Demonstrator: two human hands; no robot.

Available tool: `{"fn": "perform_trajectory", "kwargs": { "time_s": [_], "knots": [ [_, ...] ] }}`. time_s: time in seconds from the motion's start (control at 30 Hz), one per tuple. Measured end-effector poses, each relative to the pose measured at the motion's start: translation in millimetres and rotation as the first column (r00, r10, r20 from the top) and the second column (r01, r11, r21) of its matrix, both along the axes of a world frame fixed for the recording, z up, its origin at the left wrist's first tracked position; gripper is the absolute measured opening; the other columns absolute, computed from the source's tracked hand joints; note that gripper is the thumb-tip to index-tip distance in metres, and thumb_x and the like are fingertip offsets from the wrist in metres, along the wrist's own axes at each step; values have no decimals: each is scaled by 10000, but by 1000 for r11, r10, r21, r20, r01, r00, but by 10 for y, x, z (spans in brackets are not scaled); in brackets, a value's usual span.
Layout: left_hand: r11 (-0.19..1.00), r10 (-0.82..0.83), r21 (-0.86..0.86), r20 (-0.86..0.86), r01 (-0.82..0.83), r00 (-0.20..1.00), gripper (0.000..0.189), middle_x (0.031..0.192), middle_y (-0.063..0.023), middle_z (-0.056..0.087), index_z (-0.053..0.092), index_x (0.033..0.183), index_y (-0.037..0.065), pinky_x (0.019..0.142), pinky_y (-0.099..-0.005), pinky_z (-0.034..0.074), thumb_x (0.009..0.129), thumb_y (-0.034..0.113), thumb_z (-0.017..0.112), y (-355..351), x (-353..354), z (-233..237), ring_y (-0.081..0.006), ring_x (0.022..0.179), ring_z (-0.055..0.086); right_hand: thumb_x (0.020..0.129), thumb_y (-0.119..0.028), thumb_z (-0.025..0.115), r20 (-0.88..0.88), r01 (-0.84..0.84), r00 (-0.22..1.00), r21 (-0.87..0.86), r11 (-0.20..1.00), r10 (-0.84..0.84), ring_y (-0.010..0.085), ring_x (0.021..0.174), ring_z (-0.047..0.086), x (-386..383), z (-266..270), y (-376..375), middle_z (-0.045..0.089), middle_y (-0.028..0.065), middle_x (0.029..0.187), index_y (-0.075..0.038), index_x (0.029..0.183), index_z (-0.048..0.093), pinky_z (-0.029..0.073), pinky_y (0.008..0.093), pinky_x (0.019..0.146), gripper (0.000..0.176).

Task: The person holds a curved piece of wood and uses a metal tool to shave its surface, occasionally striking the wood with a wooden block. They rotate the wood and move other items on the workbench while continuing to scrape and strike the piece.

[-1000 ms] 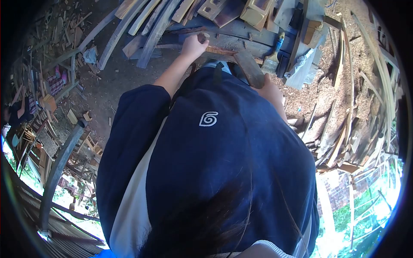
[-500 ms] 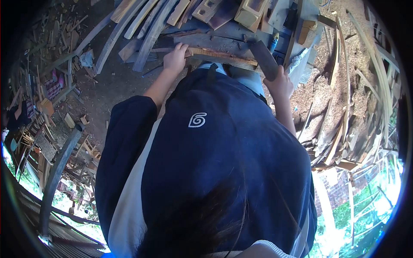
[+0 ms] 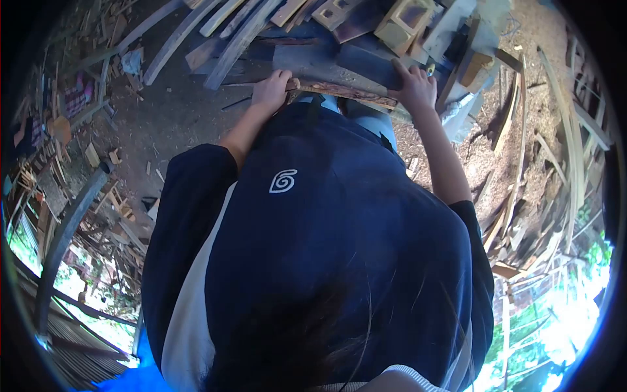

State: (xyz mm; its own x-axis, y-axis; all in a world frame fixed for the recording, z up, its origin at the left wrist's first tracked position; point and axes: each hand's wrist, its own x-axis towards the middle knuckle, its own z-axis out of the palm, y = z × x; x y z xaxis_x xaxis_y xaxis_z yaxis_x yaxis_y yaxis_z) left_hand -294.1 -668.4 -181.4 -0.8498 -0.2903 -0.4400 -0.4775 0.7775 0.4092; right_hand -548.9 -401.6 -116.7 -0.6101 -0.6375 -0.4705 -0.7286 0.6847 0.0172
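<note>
A rough wooden piece (image 3: 343, 90) with reddish, splintered edges lies across in front of my legs. My left hand (image 3: 271, 90) is wrapped round its left end. Near its right end, my right hand (image 3: 415, 90) has its fingers on the end of a dark flat block (image 3: 366, 64). The block lies level on the work surface, just beyond the wooden piece. The underside of my right hand's grip is hidden.
Beyond my hands are a yellowish wooden block with recesses (image 3: 400, 27) and several long strips (image 3: 245, 42). A bent pole (image 3: 68, 228) stands at the left. Scrap wood and shavings (image 3: 483, 140) cover the ground at the right.
My right hand has moved up and slightly left, and the dark block has gone from steeply tilted to lying nearly level. My left hand stays on the wooden piece. The view has shifted slightly.
</note>
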Motion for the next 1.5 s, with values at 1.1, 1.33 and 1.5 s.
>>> {"fn": "perform_trajectory", "kwargs": {
  "time_s": [1.1, 1.33, 1.5],
  "knots": [
    [976, 186, 166, -291, -142, 938, 389, 1188, -79, 570, 543, 1132, 156, 739, -486, 561, 788, 122, 722, 424, -709, -176, -372, 931, 661, 658, -496, 840, 225, 763, 643, -272, 586, -732, 354, 1160, 621, 626, 367, 1009, 641, 193, 1259, -101, 1397, 518, 494, 426, 960, 898],
    [976, 160, 181, -237, -119, 958, 420, 1196, -80, 570, 561, 1146, 134, 761, -455, 563, 777, 132, 761, 525, -846, -251, -345, 967, 661, 641, -543, 827, 181, 733, 680, -211, 647, -711, 358, 1139, 625, 968, 369, 1079, 639, 176, 1259, -155, 1404, 515, 505, 453, 928, 911],
    [987, 139, 103, -204, -120, 969, 418, 1182, -41, 588, 594, 1137, 139, 755, -413, 553, 784, 264, 780, 425, -723, -248, -308, 955, 665, 620, -525, 828, 87, 529, 849, -126, 839, -522, 301, 1093, 636, 1115, 357, 1051, 660, 114, 1187, -221, 1390, 526, 490, 442, 915, 881]
  ]
}}
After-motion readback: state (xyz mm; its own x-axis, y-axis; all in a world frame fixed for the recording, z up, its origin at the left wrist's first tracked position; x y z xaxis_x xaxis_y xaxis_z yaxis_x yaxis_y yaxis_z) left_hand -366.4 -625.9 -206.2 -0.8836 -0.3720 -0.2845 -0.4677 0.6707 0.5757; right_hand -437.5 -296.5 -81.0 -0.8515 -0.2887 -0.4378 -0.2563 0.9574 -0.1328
